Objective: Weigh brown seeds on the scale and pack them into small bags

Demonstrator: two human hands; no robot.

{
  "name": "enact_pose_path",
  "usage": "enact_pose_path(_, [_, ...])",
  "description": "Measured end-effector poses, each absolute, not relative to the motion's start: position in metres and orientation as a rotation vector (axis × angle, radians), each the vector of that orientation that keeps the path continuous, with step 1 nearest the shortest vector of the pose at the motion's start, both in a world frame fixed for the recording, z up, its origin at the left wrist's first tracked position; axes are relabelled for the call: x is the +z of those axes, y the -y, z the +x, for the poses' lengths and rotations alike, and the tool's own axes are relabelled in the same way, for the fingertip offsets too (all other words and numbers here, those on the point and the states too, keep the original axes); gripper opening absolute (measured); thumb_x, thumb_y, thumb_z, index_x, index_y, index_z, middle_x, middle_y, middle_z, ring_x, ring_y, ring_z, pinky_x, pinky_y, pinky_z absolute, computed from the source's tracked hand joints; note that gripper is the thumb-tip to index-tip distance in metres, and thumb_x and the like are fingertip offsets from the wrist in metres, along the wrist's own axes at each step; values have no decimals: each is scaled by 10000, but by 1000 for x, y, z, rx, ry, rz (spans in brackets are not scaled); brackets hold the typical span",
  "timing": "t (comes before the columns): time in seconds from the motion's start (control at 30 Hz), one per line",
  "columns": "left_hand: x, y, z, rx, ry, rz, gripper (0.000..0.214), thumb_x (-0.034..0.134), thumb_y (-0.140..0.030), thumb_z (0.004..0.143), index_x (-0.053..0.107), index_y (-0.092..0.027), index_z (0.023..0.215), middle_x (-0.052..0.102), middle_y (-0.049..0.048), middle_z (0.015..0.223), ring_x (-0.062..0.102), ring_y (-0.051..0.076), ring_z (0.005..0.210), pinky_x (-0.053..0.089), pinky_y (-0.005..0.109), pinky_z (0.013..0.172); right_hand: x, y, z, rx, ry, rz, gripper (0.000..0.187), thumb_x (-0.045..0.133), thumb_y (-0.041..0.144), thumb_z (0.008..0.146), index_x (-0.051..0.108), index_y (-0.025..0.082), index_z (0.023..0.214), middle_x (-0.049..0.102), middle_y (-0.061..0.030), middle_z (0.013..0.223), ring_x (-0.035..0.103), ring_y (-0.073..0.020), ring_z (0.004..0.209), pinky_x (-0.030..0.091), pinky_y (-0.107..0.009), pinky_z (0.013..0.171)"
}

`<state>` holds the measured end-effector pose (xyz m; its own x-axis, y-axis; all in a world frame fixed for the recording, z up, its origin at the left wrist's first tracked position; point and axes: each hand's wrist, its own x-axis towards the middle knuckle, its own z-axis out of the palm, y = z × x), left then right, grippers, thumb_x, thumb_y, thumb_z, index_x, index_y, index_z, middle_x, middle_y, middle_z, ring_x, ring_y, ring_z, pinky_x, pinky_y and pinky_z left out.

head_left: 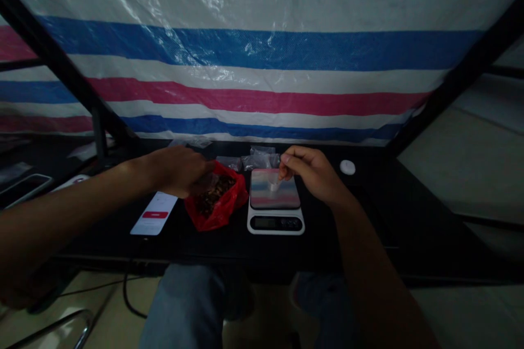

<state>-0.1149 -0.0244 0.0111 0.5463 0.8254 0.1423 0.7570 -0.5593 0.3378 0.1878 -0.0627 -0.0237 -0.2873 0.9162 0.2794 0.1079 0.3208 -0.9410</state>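
My left hand (184, 170) reaches over a red plastic bag (235, 200) from its left side, fingers bent down. The bag stands open, with small brown dried pieces (216, 194) inside. A bit of something translucent shows by the left fingertips; what they hold is not clear. My right hand (305, 168) is closed in a pinch above the right side of a white digital scale (275, 223) with a shiny, reflective plate. A small clear plastic bag (273, 181) hangs from its fingers over the plate. I cannot tell whether that bag touches the scale.
Small clear packets (261, 161) lie behind the scale. Left of the red bag lies a phone (153, 215) with a lit screen. A round white object (347, 167) sits at the right. Striped plastic sheeting (262, 49) closes off the back of the black table (229, 248).
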Motion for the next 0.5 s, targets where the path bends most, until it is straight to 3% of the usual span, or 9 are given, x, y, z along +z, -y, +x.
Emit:
enact_pose_path(0.13, [19,20,-101,252,-1193,2717,219,829,-191,516,621,-241,567,393,-78,443,188,90,456,167,305,578,-25,63,187,1079,1675,-925,278,604,380,914,618,193,709,675,-14,678,633,-143,654,496,-293,659])
enact_pose_path(0.37, [29,18,-85,-123,-1210,2708,230,728,-100,504,549,-233,554,422,-59,487,447,160,593,292,315,680,-25,63,190,1060,1701,-936,280,601,400,919,621,198,727,679,-13,693,622,-140,657,495,-291,665])
enact_pose_path(0.5, [33,13,-84,-149,-1210,2753,207,739,-129,547,568,-244,565,413,-61,492,463,161,612,333,314,693,-26,62,192,1047,1706,-941,294,602,420,924,615,198,733,677,-13,695,620,-143,665,495,-295,672])
